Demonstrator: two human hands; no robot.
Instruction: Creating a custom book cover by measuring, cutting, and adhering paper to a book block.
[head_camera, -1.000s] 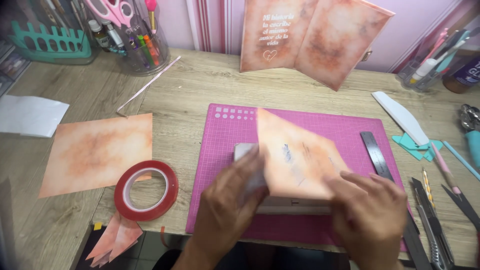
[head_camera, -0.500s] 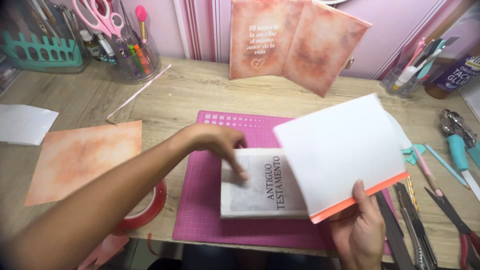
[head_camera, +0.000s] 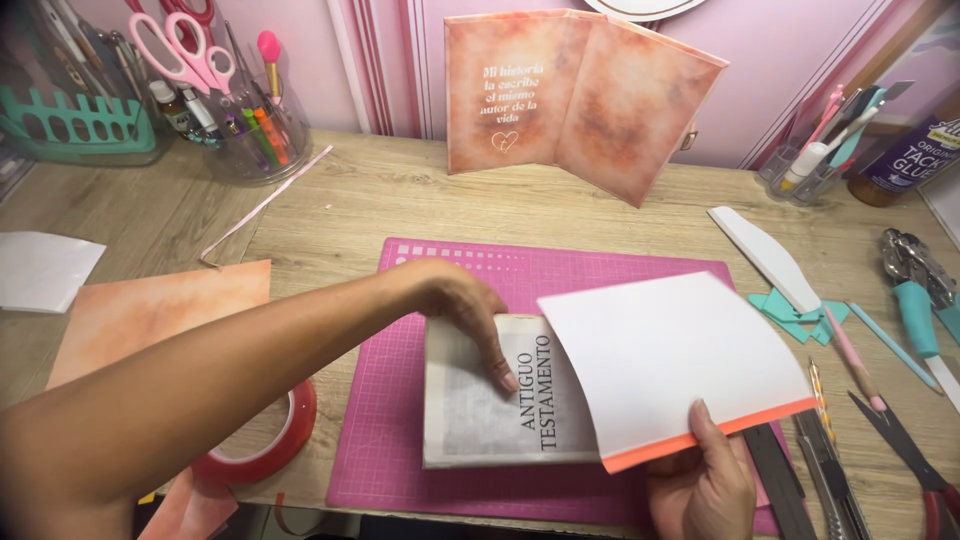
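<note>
My left hand (head_camera: 465, 310) presses flat on the grey printed page of an open book (head_camera: 480, 410) that lies on the pink cutting mat (head_camera: 400, 440). At the mat's lower right my right hand (head_camera: 705, 480) grips the bottom edge of a stiff sheet (head_camera: 675, 355), white on the side facing me and orange along its lower rim. That sheet is lifted and tilted to the right, away from the page.
A red tape roll (head_camera: 265, 445) and an orange paper (head_camera: 140, 310) lie left of the mat. A folded orange cover (head_camera: 580, 95) stands at the back. Scissors, cutters and pens (head_camera: 880, 400) crowd the right; pen cups (head_camera: 235, 110) stand back left.
The orange sheet that lay over the book under both hands has been swung open to the right by my right hand. My left hand now holds down the uncovered page.
</note>
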